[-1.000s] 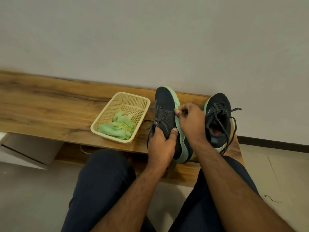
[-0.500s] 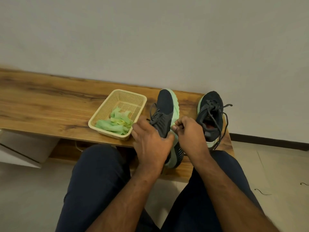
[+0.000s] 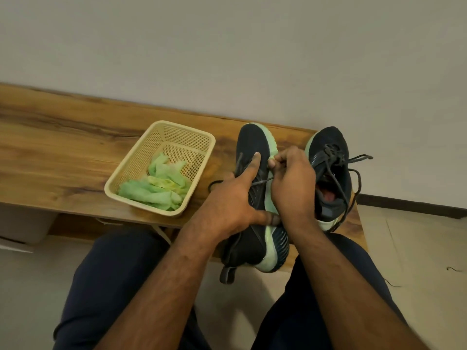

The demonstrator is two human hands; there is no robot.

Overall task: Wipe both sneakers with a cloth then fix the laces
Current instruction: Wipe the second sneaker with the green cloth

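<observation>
Two sneakers sit at centre frame on our counter (image 3: 63, 152): our left hand (image 3: 227, 198) grips the tilted left sneaker (image 3: 252, 147) while right-hand fingers (image 3: 280, 157) pinch its lace (image 3: 261, 182)

Since 0.5 s ago the left hand (image 3: 227, 200) has slid up the near sneaker (image 3: 255, 198), its forefinger now stretched along the upper toward the toe. The right hand (image 3: 293, 183) has risen beside that toe, pinching the lace (image 3: 262, 181).
</observation>
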